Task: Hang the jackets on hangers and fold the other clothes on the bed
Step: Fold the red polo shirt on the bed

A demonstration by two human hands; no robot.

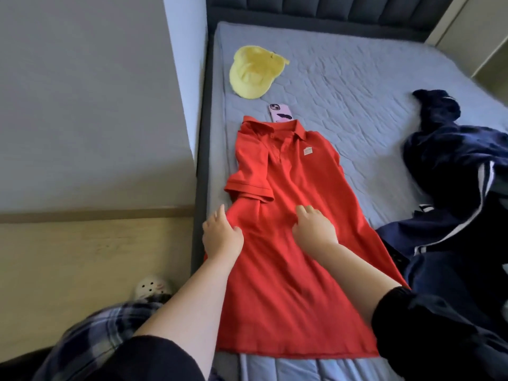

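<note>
1. Leftmost, the left hand (pixel 222 237) rests palm-down on the red polo shirt's (pixel 288 284) left edge, fingers loose, gripping nothing.
2. The shirt lies face-up along the bed's (pixel 357 78) left side, long axis running lengthwise, collar pointing toward the headboard (pixel 330 6).
3. The right hand (pixel 313 229) presses its middle, fingers relaxed.
4. Rightward, navy clothes (pixel 453 166) lie heaped.

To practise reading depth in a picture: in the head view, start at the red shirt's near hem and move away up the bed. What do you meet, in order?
Red polo shirt → pink phone → yellow cap → dark headboard.
</note>
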